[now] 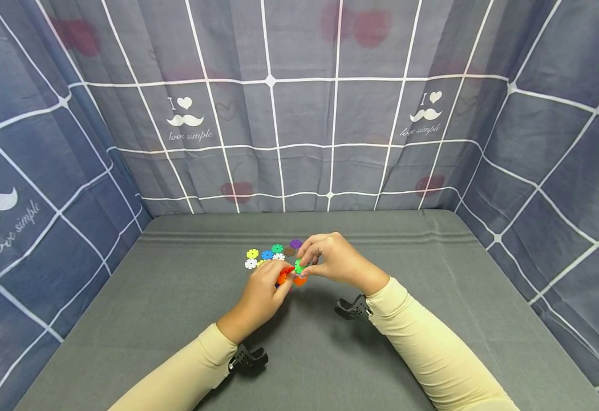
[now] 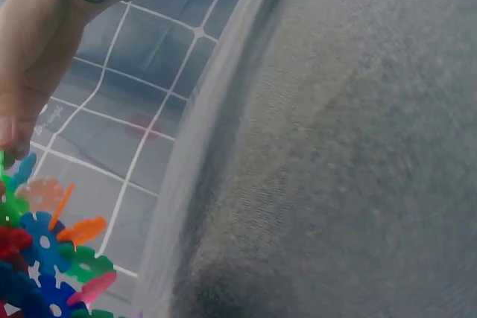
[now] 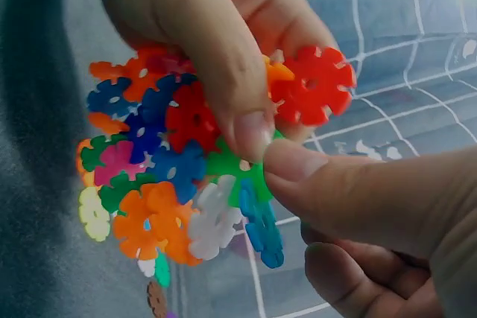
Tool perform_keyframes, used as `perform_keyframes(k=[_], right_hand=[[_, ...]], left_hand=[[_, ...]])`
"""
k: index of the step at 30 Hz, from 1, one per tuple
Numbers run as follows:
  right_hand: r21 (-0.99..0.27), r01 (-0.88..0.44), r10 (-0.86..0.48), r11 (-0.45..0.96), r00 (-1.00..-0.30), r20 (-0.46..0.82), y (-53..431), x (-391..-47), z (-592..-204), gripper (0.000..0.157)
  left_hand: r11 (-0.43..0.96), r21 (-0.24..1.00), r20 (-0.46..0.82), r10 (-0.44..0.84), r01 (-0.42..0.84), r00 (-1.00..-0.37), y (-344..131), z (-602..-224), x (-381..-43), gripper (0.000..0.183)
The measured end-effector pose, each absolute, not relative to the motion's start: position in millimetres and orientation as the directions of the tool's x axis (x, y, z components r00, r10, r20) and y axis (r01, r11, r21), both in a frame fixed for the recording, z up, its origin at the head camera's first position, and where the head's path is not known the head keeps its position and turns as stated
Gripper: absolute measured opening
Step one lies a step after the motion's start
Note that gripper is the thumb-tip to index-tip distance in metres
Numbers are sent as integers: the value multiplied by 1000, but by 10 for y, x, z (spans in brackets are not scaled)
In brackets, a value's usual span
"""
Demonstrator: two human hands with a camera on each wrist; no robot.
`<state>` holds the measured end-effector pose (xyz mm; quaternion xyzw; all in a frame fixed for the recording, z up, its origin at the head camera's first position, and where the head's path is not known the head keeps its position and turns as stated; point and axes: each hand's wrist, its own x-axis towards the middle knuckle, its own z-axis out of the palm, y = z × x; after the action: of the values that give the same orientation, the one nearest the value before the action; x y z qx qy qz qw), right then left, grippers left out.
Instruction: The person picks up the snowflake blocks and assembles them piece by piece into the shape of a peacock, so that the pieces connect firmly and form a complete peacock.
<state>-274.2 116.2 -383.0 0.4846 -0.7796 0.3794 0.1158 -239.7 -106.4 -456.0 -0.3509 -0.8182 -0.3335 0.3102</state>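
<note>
My left hand point(image 1: 266, 286) holds a cluster of interlocked plastic snowflake discs, best seen in the right wrist view, where an orange disc point(image 3: 141, 230), a red disc point(image 3: 313, 86) and a white disc point(image 3: 215, 220) belong to it. My right hand point(image 1: 336, 260) pinches a green disc point(image 3: 246, 167) on the cluster's edge between thumb and fingers. A light-blue disc point(image 3: 261, 225) juts out below that green one. The left thumb presses close to the right thumb. In the left wrist view, part of the cluster point(image 2: 46, 240) shows at the lower left.
Loose discs lie on the grey table point(image 1: 402, 342) beyond the hands, among them a yellow disc point(image 1: 252, 253), a purple disc point(image 1: 295, 244) and a brown disc point(image 1: 289, 251). Checked curtains point(image 1: 304, 114) enclose the table at the back and sides.
</note>
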Motion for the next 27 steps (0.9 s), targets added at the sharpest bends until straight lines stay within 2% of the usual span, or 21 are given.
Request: perform_keyframes(k=[3,6,9,11,16,21,24,27], right_hand=[[-460,-847,-669,266,-505,545,1128,-2740,-3874,18],[-462,-846,-658,267,-510,553,1107,-2749,-3914,18],[-490,-828,-626,270,-538,564,1104,-2770,-3948,18],[-523,-807,-592,276,-571,569,1113,-2793,-3965,18],[-681,-690,-492,246,-694,526,1173,-2890,-4015,25],[-861,-485,-404,152,-826,393,1261,-3041,-4117,24],[-876,-441,-386,196,-856,344,1313,-3142,-4223,24],[-831,-460,-372,313,-864,339,1353,-3234,-4375,23]], left_hand=[[543,336,723,374,769,-580,-1067,-4568,-2383,9],[537,397,698,350,744,-625,-1075,-4567,-2377,10],[484,525,642,315,700,-699,-1089,-4538,-2390,14],[397,652,571,302,646,-763,-1103,-4497,-2405,20],[180,892,353,298,415,-887,-1164,-4429,-2453,19],[52,977,189,245,207,-951,-1200,-4469,-2540,17],[-70,989,142,191,130,-971,-1208,-4498,-2590,22],[-211,975,111,181,72,-977,-1219,-4508,-2612,29]])
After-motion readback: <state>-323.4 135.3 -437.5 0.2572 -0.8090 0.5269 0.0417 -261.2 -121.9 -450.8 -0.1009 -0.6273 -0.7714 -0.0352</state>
